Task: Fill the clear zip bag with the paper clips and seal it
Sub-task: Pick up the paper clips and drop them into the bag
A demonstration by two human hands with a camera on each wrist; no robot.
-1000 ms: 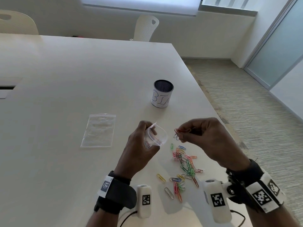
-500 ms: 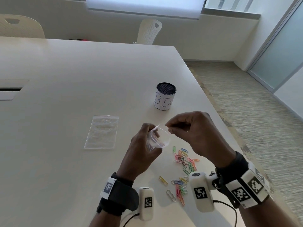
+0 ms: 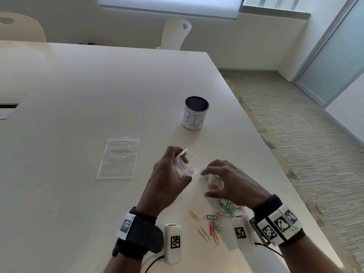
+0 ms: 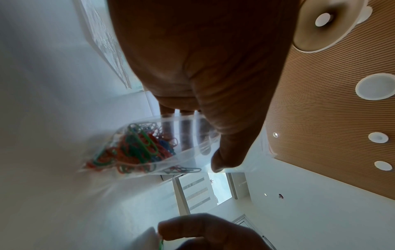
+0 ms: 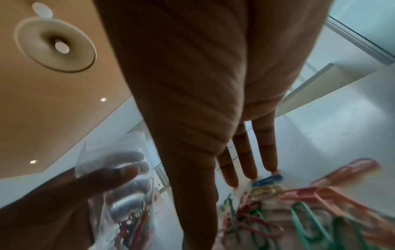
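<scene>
paper clips [image 3: 214, 183] are the thing here, and the grip on their container comes first: the left hand [image 3: 167, 180] holds the clear zip bag [image 3: 187, 164] just above the desk [image 3: 78, 95], fingers and thumb curled round its lower half, mouth held open and turned up toward the right. a bunch of coloured clips already sits in the bottom of it [image 4: 136, 148], too tangled to count. the right hand [image 3: 230, 184] is spread and empty, fingers straight and reaching down, tips touching or nearly touching the loose pile.

the relation that matters: the pile lies directly under and just toward the person from the right hand, and just right of the bag's mouth, so the right hand is much the nearer. the heap runs from the fingertips back toward the right wrist; single clips point every way, so no one long axis holds.

counts: two hands, one bag in hand, a second flat bag [image 3: 119, 157] lying well to the left, one mesh cup [image 3: 195, 113] marked "bin" farther off, two chairs beyond the desk. loose clips: perhaps twenty, partly hidden.
</scene>
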